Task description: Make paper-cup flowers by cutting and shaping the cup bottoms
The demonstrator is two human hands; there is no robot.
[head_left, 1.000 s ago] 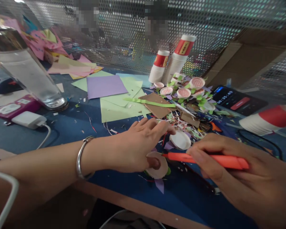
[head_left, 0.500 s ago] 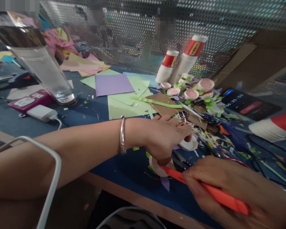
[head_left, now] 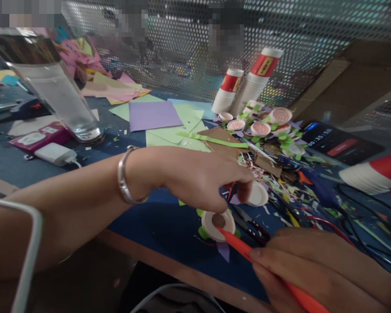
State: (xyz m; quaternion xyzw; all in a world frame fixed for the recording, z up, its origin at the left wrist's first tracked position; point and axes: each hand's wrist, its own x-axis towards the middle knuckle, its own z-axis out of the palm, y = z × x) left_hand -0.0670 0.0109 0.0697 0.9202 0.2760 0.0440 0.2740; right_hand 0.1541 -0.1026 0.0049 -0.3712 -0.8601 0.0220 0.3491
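A white paper ring point(head_left: 209, 225) with green and purple paper pieces around its edge lies near the table's front, a brown round spot at its middle. My right hand point(head_left: 299, 265) is closed around an orange pen-like tool point(head_left: 239, 246), whose tip touches the brown spot. My left hand point(head_left: 202, 178), with a silver bangle at the wrist, hovers just above and behind the ring. Its thumb and forefinger are apart with nothing between them. A white disc point(head_left: 258, 194) lies beyond my left fingertips. Dark-handled blades point(head_left: 249, 226) lie right of the ring.
Coloured paper sheets point(head_left: 154, 115) lie behind my left arm. Cup stacks point(head_left: 228, 91) and decorated round pieces point(head_left: 260, 128) stand at the back, with paper scraps in front. A glass bottle point(head_left: 61, 95) is at left, a phone point(head_left: 340, 141) at right. A white cable crosses my left arm.
My left hand has lifted off the ring and moved left, its thumb and forefinger now apart, uncovering the brown middle. The orange tool's tip stays at the ring.
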